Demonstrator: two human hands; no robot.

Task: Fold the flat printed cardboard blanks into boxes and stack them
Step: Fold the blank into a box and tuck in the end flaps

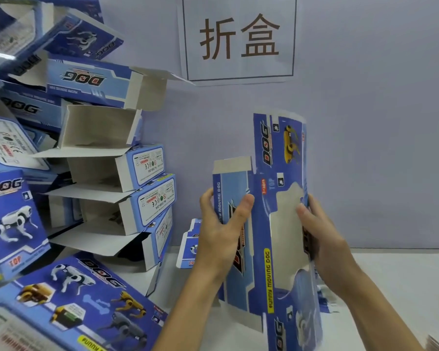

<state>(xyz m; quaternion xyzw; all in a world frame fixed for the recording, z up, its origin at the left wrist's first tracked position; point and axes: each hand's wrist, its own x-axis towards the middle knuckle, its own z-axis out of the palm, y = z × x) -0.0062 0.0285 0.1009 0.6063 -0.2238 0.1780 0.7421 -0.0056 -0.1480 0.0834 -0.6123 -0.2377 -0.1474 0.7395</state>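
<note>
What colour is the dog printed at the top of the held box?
Yellow dog on blue, in the head view.

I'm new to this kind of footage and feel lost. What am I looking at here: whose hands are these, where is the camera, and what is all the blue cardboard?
There is no machine here. The single picture comes from a camera worn on a person's head, looking forward and down, so the two bare arms reaching in from the bottom are the wearer's own. The left hand and the right hand grip opposite sides of one printed cardboard blank, held upright and partly opened into a box shape. To the left stands a leaning stack of folded boxes, their open ends facing the camera. Another flat blank leans against the wall behind the left hand. All rests on a white table. A paper sign hangs on the wall.
</note>
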